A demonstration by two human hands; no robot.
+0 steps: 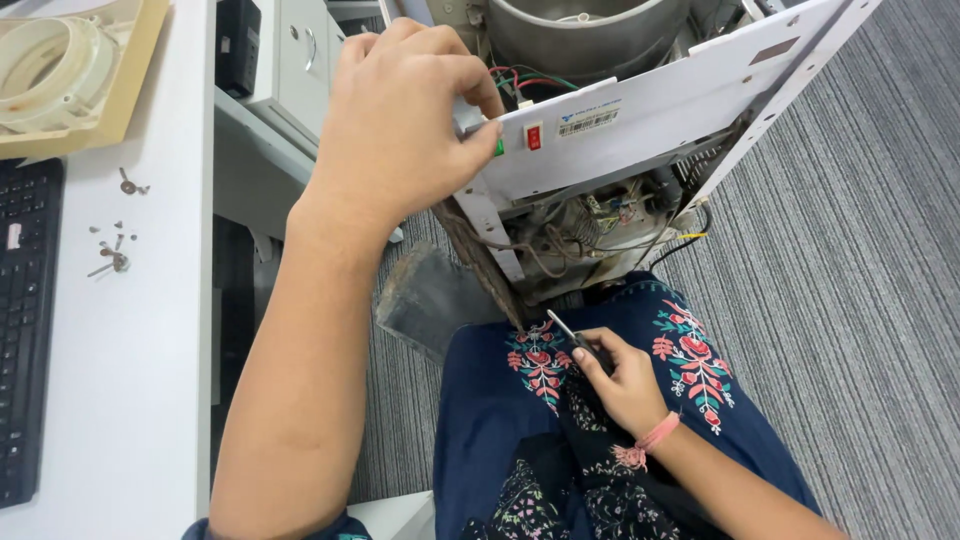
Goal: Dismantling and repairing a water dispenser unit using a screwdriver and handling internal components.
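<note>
A white appliance with its rear panel (660, 115) pulled away leans toward me, showing wires, a metal tank (580, 30) and a compressor area (590, 225). My left hand (395, 120) grips the upper left corner of the white panel, fingers curled over the edge beside a red switch (533, 136). My right hand (620, 375) rests on my lap in dark blue embroidered cloth (690, 360), shut on a thin dark tool (570, 333) whose tip points up toward the appliance's underside. A pink band circles the right wrist.
A white desk (150, 350) on the left carries a black keyboard (25, 320), several loose screws (112, 255) and a beige plastic part (70, 60). A grey cabinet (290, 70) stands behind. Grey striped carpet (860, 300) covers the floor to the right.
</note>
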